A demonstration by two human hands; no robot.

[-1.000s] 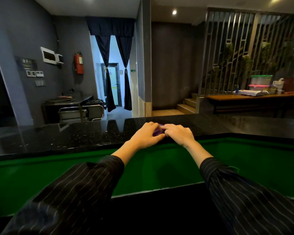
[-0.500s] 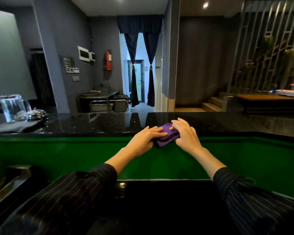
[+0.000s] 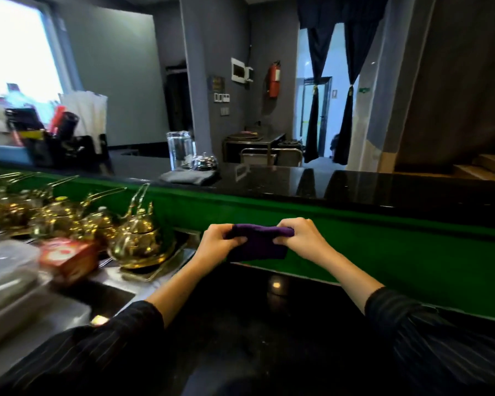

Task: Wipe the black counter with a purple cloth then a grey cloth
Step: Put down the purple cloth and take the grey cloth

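Observation:
A folded purple cloth (image 3: 259, 242) hangs in the air in front of the green panel, below the black counter (image 3: 355, 184). My left hand (image 3: 219, 241) grips its left end and my right hand (image 3: 303, 238) grips its right end, fingers curled round the fabric. A grey cloth (image 3: 187, 176) lies folded on the black counter to the left, beside a glass jug (image 3: 181, 150).
Several golden teapots (image 3: 137, 238) stand on a metal surface at the left, with a red box (image 3: 69, 257) and a plastic container (image 3: 9, 284) nearer me. A lower black surface (image 3: 255, 310) lies under my arms. A small metal bell (image 3: 206, 161) sits by the jug.
Both hands lifted the purple cloth off the counter and brought it down and toward me. My view swung left, bringing the teapots and grey cloth into sight.

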